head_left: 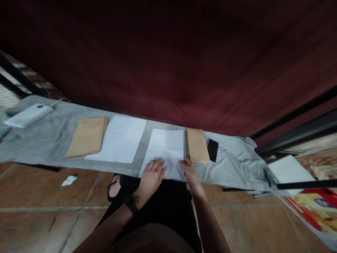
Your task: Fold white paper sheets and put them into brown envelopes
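Observation:
A white sheet of paper with a faint crease across it lies in front of me on a grey cloth. My left hand rests flat on its near left part, fingers stretched out. At the sheet's right edge my right hand is closed, thumb and fingertips on the paper's edge; the underside of that grip is hidden. Just beyond those fingers is a stack of brown envelopes. To the left are another creased white sheet and a second stack of brown envelopes, which overlaps that sheet's left side.
A dark-screened phone lies right of the envelopes. At the far left is a white device with a cable. The grey cloth covers a narrow bench. Dark red fabric hangs behind. A red-yellow package is at lower right.

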`<state>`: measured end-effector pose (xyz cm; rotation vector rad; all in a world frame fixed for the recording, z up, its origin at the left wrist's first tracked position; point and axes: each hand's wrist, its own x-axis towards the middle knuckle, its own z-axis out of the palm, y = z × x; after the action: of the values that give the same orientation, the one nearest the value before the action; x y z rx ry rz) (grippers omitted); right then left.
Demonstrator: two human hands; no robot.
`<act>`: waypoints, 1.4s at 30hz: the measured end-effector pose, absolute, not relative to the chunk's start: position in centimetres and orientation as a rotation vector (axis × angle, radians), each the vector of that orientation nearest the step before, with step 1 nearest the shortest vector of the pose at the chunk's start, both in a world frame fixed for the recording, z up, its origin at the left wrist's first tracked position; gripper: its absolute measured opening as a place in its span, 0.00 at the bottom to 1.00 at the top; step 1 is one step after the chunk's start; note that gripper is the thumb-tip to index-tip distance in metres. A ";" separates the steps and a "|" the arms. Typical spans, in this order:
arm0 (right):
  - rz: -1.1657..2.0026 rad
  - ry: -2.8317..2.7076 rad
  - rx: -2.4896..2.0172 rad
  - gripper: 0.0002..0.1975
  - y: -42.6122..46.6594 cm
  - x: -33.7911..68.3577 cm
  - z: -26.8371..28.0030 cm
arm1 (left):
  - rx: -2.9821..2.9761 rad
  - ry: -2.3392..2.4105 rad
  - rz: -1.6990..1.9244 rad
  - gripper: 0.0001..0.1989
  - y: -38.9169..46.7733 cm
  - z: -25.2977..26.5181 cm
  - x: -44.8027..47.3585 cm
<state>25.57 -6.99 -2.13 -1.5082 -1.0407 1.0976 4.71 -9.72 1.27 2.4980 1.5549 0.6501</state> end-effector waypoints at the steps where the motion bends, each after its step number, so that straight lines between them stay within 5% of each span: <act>1: 1.056 -1.053 -1.543 0.12 -6.7 25.4 -2.3 | 2.483 1.572 0.659 0.18 -9.3 0.8 3.9; 5: 0.939 -1.109 -1.648 0.08 -6.1 25.1 -2.8 | 2.444 1.615 0.639 0.21 -8.4 -1.0 1.9; 12: 0.350 -1.452 -1.736 0.25 -7.6 22.6 -2.2 | 2.403 1.643 0.618 0.23 -8.6 -1.4 2.9; 19: 0.596 -1.726 -1.568 0.27 -7.5 16.3 -2.9 | 2.591 1.437 0.494 0.29 -6.9 -2.6 5.3; 31: -0.016 -2.067 -1.794 0.29 -9.6 20.8 -4.1 | 2.460 1.742 0.619 0.32 -6.7 -3.5 1.7; 42: -0.084 -1.953 -1.926 0.30 -12.7 23.8 -5.2 | 2.397 1.872 0.646 0.32 -8.0 -2.7 -0.2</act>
<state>23.78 -12.73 -5.21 -1.9260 -1.9526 -0.0836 -0.18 -7.99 -2.72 2.3973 1.8725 0.6462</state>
